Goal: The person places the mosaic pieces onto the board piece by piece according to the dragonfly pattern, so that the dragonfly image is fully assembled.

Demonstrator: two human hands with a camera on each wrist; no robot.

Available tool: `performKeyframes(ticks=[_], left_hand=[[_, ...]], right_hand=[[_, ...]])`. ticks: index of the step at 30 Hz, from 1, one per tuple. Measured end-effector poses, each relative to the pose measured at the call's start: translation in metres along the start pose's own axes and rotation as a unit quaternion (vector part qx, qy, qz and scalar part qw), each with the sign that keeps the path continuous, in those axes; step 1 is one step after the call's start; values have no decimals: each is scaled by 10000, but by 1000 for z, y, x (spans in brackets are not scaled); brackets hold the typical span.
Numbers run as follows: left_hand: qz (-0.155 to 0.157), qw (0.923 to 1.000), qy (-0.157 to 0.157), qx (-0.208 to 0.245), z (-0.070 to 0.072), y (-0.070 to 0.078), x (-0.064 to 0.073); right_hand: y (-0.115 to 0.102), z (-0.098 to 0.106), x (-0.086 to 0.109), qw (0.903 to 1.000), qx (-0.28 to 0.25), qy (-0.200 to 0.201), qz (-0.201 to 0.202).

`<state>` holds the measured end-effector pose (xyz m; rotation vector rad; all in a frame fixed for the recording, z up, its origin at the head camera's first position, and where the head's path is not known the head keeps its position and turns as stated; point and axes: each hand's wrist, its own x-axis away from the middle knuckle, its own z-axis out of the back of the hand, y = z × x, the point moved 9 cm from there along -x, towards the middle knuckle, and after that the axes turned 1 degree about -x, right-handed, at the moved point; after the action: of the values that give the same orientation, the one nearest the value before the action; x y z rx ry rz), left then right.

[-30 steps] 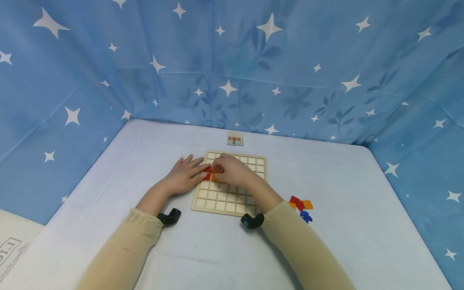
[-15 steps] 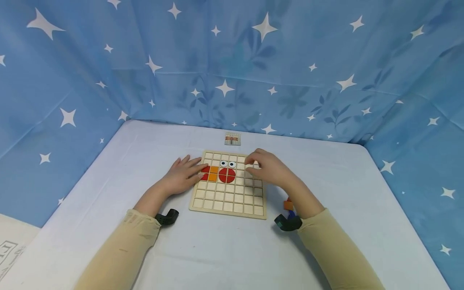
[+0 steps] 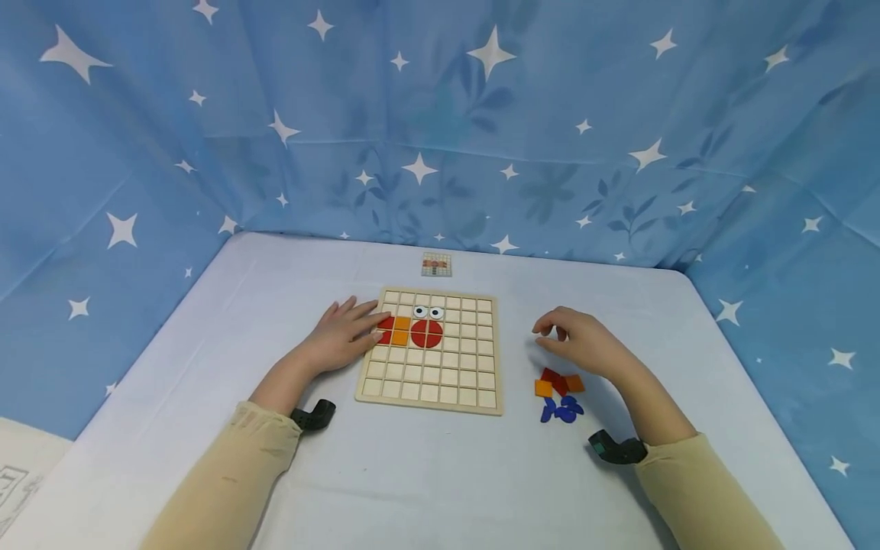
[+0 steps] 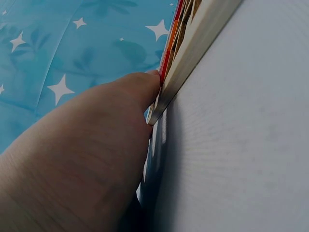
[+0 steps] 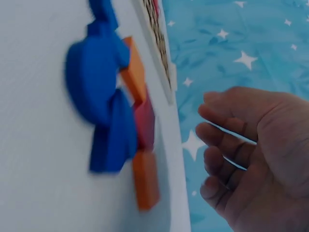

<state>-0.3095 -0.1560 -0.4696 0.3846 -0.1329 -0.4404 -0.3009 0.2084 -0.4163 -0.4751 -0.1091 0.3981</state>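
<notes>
My left hand (image 3: 339,334) rests with spread, straight fingers at the left edge of a wooden grid board (image 3: 440,386), fingertips over the red squares there. On the board, two orange squares (image 3: 401,331) stand beside the red squares (image 3: 385,330). Further right are a red circle (image 3: 426,334) made of quarter pieces and two eye pieces (image 3: 428,312) above it. My right hand (image 3: 580,340) hovers, loosely curled and holding nothing, just behind a small pile of loose pieces. That pile has blue curved pieces (image 5: 96,82), orange squares (image 5: 146,180) and red squares (image 5: 145,123).
A small picture card (image 3: 436,264) with a grid pattern lies behind the board. A white cloth covers the table (image 3: 412,473), and a blue star-patterned curtain (image 3: 440,137) hangs along the back and sides.
My right hand has left the board and swung right to the loose pieces. A second orange square, hidden under the hand before, now shows on the board. My left hand has stayed put.
</notes>
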Motion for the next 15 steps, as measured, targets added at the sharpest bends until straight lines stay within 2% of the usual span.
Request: performKeyframes(ticks=[6, 15], left_hand=[[21, 10000, 11, 18, -3, -2, -1], [37, 10000, 41, 72, -3, -1, -1]], right_hand=[[16, -8, 12, 9992, -223, -330, 39], [45, -13, 34, 9878, -577, -1448, -60]])
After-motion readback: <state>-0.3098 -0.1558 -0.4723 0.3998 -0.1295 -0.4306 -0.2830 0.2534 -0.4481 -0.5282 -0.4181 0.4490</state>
